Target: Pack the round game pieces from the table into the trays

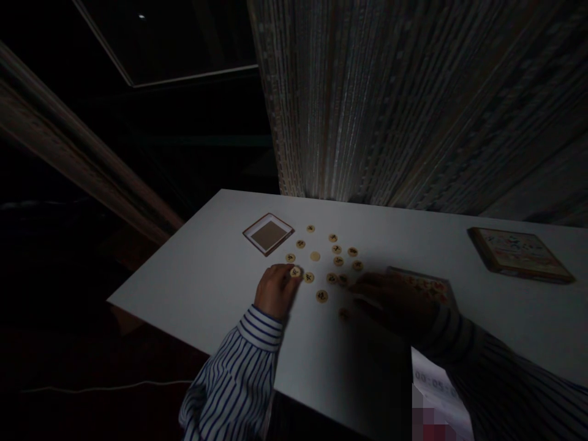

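Between the thumb and fingers of my left hand (pixel 274 290) is a round xiangqi piece (pixel 295 272), its marked face showing. My right hand (pixel 395 300) reaches in from the right, in deep shadow. Its fingers look stretched out and apart, with the tips close to a dark-marked piece (pixel 342 280); whether they touch it is hard to see. Several more pale wooden pieces lie scattered flat between and beyond the hands, among them a blank-faced disc (pixel 315 256) and a larger marked piece (pixel 322 296).
An open shallow box (pixel 248 235) sits at the left of the white table (pixel 184 288). Partly behind my right hand is a tray (pixel 443 288) of several pieces. A flat box with a printed top (pixel 519 252) lies far right. A lit timer screen (pixel 434 380) shows below; string curtains (pixel 349 110) hang behind.
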The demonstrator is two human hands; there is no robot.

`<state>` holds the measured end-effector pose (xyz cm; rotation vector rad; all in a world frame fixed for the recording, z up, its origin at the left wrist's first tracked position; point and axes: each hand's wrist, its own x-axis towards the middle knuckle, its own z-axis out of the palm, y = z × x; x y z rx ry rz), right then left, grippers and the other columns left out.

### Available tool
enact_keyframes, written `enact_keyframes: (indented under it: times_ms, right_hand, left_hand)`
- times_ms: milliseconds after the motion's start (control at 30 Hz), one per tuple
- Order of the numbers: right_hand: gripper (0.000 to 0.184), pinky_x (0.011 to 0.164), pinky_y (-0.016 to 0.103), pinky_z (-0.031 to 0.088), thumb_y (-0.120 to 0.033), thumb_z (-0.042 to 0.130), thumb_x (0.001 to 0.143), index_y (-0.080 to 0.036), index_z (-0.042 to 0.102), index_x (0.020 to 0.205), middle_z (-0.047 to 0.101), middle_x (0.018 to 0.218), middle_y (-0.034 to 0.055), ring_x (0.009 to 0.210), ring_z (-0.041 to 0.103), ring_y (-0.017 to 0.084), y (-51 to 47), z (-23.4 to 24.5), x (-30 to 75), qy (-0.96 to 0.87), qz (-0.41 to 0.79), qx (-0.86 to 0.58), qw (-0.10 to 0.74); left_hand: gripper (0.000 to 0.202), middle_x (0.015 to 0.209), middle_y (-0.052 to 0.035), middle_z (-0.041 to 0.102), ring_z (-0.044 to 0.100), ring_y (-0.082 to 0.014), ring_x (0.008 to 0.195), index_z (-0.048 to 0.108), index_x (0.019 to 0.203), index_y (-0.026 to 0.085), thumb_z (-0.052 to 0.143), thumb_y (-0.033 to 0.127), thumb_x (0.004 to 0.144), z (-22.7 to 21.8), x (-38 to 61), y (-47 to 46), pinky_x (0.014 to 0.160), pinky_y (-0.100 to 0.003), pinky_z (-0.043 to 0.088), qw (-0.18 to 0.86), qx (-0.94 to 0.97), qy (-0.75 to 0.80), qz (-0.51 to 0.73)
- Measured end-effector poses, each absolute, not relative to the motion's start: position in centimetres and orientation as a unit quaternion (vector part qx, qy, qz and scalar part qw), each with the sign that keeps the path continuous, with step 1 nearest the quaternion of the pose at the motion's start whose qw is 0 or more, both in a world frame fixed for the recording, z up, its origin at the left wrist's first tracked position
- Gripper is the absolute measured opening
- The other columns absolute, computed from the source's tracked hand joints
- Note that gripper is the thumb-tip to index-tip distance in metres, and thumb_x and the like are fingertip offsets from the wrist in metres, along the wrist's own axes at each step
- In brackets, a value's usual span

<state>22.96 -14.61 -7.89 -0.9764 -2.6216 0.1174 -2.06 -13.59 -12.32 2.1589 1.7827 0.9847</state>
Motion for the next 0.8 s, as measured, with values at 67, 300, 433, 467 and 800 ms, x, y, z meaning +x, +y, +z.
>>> enact_keyframes:
  times_ms: [67,300,433,467,800]
  right_hand:
    - [0.02,0.063,0.028,0.05,-0.018,0.046,0.081,-0.017,0.063,0.092,0.066,0.085,0.0072,0.071,0.062,0.015,-14.9,-7.6,22.8,-0.902,0.087,-0.361,0.219]
    - [0.019,0.055,0.024,0.051,-0.028,0.051,0.081,-0.018,0.065,0.09,0.069,0.076,0.0032,0.062,0.062,0.012,-16.7,-6.4,23.0,-0.794,0.265,-0.443,0.321]
    - [0.021,0.063,0.028,0.054,-0.034,0.054,0.08,-0.02,0.065,0.09,0.069,0.081,0.0038,0.073,0.064,0.014,-17.8,-6.7,24.5,-0.736,0.346,-0.454,0.365]
    - [0.021,0.062,0.028,0.054,-0.036,0.055,0.079,-0.02,0.065,0.09,0.069,0.082,0.0042,0.073,0.064,0.015,-18.0,-6.8,25.0,-0.717,0.363,-0.458,0.379]
    - [0.023,0.063,0.028,0.055,-0.035,0.055,0.079,-0.018,0.064,0.092,0.069,0.083,0.0058,0.073,0.064,0.015,-20.0,-5.7,29.8,-0.755,0.264,-0.451,0.395]
  left_hand:
    - [0.022,0.09,-0.0074,0.065,0.059,-0.0175,0.083,0.061,0.098,0.016,0.056,0.025,0.079,-11.4,-1.1,-14.6,0.075,-0.032,0.05,0.076,0.74,0.552,0.376]
    - [0.02,0.09,-0.0082,0.066,0.06,-0.0177,0.085,0.06,0.099,0.016,0.056,0.022,0.08,-8.1,4.3,-17.8,0.077,-0.035,0.05,0.107,0.798,0.421,0.419]
    - [0.02,0.083,-0.0069,0.066,0.06,-0.0158,0.074,0.061,0.096,0.015,0.06,0.02,0.077,-7.5,7.1,-18.5,0.068,-0.032,0.052,0.178,0.792,0.404,0.42]
    - [0.021,0.083,-0.0063,0.067,0.06,-0.0149,0.072,0.062,0.096,0.016,0.061,0.02,0.076,-7.5,7.7,-18.6,0.065,-0.031,0.052,0.209,0.782,0.408,0.422]
    - [0.013,0.082,-0.0058,0.072,0.066,-0.0151,0.073,0.068,0.084,0.015,0.061,0.016,0.074,-7.3,12.7,-18.4,0.067,-0.027,0.055,0.511,0.616,0.428,0.42]
